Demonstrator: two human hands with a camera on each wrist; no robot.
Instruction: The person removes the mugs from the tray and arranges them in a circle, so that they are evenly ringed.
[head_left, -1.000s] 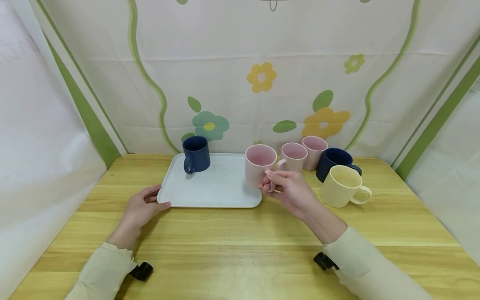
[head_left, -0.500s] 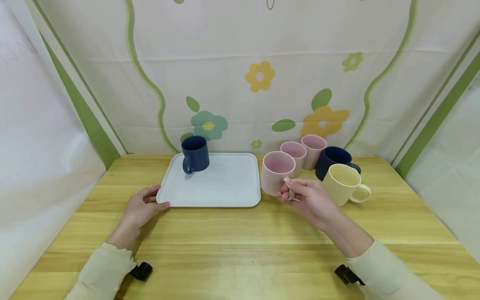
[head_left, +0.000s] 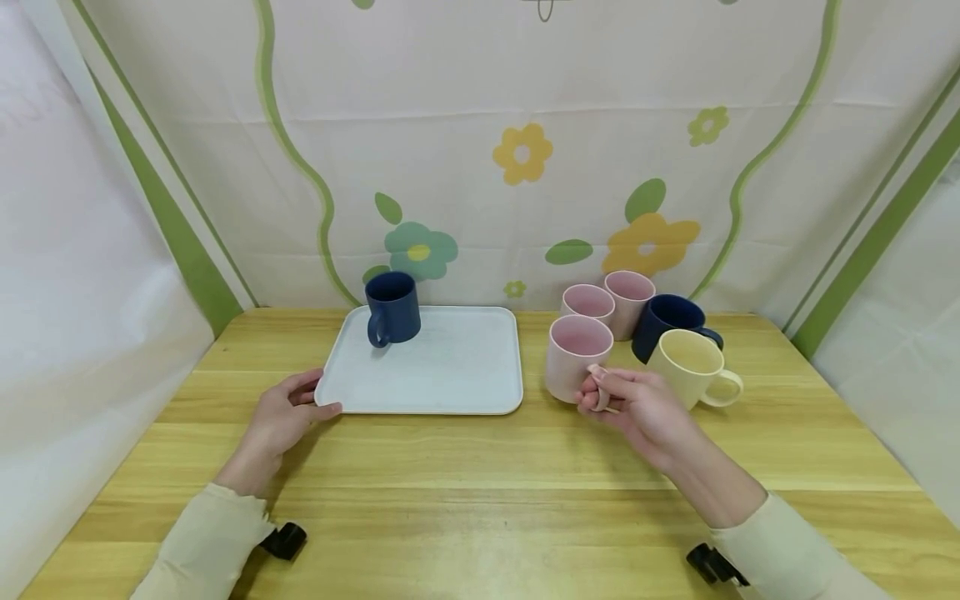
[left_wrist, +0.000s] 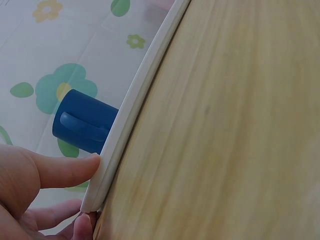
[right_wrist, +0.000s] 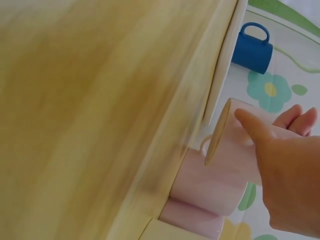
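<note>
My right hand [head_left: 637,408] grips the handle of a pink mug [head_left: 576,362], right of the white tray [head_left: 435,400]. In the right wrist view this pink mug [right_wrist: 240,145] is off the table, its base visible. My left hand [head_left: 281,417] holds the tray's near left corner; in the left wrist view the thumb [left_wrist: 75,170] lies on the rim and the fingers are at the corner. A dark blue mug [head_left: 395,312] stands upright at the tray's back left, handle toward me.
Behind the held mug stand two more pink mugs [head_left: 588,300], one partly hidden. Another dark blue mug [head_left: 667,321] and a pale yellow mug [head_left: 686,367] stand to their right. A patterned curtain [head_left: 465,167] hangs behind the wooden table [head_left: 450,500].
My right hand has carried the pink mug from over the tray's right end to the right and slightly nearer me. The left hand and tray have stayed in place.
</note>
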